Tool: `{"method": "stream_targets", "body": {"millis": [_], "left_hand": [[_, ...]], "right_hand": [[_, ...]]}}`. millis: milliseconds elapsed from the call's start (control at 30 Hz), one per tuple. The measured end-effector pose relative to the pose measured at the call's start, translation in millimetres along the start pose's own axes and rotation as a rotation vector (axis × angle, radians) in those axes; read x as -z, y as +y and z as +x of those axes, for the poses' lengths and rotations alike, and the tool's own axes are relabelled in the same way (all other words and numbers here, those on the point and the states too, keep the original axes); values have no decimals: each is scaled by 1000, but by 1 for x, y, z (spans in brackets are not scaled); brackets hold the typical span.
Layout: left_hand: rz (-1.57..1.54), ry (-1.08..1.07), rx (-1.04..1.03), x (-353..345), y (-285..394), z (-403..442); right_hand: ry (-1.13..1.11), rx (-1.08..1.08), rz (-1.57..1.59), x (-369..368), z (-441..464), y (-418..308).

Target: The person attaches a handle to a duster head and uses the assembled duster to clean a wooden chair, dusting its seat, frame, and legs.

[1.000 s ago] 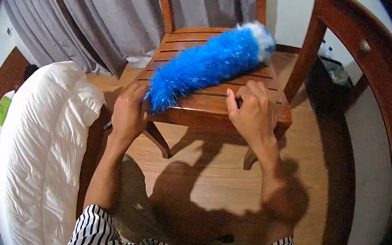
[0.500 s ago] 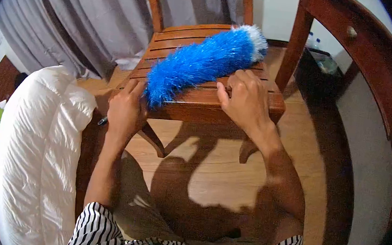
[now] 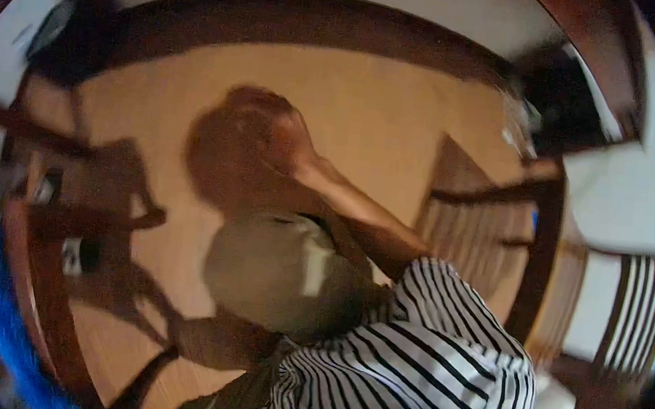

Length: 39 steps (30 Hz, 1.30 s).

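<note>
My right hand (image 3: 290, 141) is held out over the wooden floor, above and beyond my knee. It is blurred and in shadow, so its fingers do not show clearly, and I see nothing held in it. My left hand is out of view. At the far left edge lies the fluffy blue duster (image 3: 1, 314) with its white tip, on the wooden chair (image 3: 39, 294). My right hand is well apart from both.
Wooden floor (image 3: 371, 97) spreads in front of me, crossed by shadows. A dark box (image 3: 569, 110) with a clear plastic bag (image 3: 518, 121) stands at the upper right. Slatted wooden chairs (image 3: 536, 266) are to the right, and a dark baseboard (image 3: 315, 19) runs along the wall.
My view has swung sharply to the right. The duster has shifted to the left edge, my left hand has gone out of view, and my right hand has come off the chair.
</note>
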<state>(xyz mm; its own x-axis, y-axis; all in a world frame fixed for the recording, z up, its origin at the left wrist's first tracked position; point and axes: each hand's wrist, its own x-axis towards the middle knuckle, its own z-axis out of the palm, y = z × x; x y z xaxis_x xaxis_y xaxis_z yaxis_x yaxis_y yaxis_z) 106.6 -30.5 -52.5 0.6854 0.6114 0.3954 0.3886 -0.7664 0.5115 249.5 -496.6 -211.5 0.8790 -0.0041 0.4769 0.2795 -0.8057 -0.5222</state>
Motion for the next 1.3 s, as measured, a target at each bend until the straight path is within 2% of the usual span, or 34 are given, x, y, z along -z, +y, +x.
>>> {"method": "stream_targets", "body": {"millis": [33,100,233,300,400,600,967,1300], "left_hand": [[39,-36,-81,-12,9,1],[113,-86,-179,-45,35,14],[154,-155,-206,-58,52,9],[165,-184,-193,-53,42,13],[182,-201,-183,-54,40,12],[218,-199,-166,-41,38,14],[294,-188,-125,-27,25,16],[350,-163,-75,-10,8,14]], "right_hand": [[69,-120,-75,16,-35,26],[-145,-370,-38,36,-86,50],[-341,-348,-531,64,-229,89],[-435,-453,-572,78,-272,82],[-573,-726,-536,108,-322,61],[-635,-997,-514,152,-368,36],[-685,-1158,-472,155,-406,7],[-702,-1012,-412,113,-356,27]]}}
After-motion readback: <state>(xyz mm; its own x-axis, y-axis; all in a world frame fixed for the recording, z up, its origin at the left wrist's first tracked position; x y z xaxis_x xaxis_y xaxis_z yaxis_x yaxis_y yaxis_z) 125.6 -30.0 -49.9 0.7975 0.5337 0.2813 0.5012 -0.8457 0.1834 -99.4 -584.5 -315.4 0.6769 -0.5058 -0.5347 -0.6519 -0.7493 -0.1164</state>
